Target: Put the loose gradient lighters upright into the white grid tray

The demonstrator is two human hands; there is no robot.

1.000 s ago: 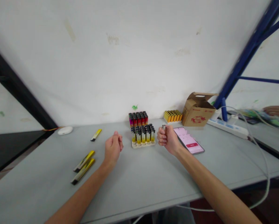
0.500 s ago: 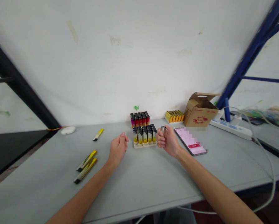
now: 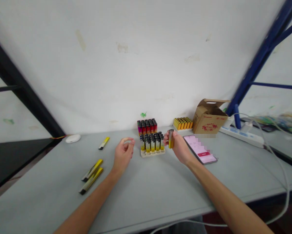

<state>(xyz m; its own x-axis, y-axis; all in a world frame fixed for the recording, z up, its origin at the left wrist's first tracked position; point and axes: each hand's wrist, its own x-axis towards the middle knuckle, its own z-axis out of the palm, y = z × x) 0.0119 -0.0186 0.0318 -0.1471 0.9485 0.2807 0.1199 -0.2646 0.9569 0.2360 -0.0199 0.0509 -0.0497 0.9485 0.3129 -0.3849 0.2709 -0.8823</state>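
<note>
My right hand [image 3: 179, 146] holds a yellow lighter [image 3: 171, 139] upright, just right of a pale rack [image 3: 152, 153]. Several yellow-and-clear lighters [image 3: 152, 143] with black tops stand in that rack. Behind them is a block of red and purple lighters [image 3: 147, 126]. My left hand [image 3: 123, 151] hovers left of the rack, its fingers curled but apart, with nothing in it. Two yellow lighters [image 3: 92, 170] lie side by side on the table at the left, and a single one [image 3: 104, 143] lies farther back.
A phone [image 3: 201, 149] lies right of my right hand. Behind it are a tray of orange-yellow cylinders [image 3: 183, 123], an open cardboard box [image 3: 209, 120] and a power strip [image 3: 243, 136] with cables. A white case [image 3: 73, 138] sits at the back left.
The fingers of my left hand have opened from a closed curl. My right hand has loosened around the lighter, and more of its yellow body shows. The view has shifted slightly.
</note>
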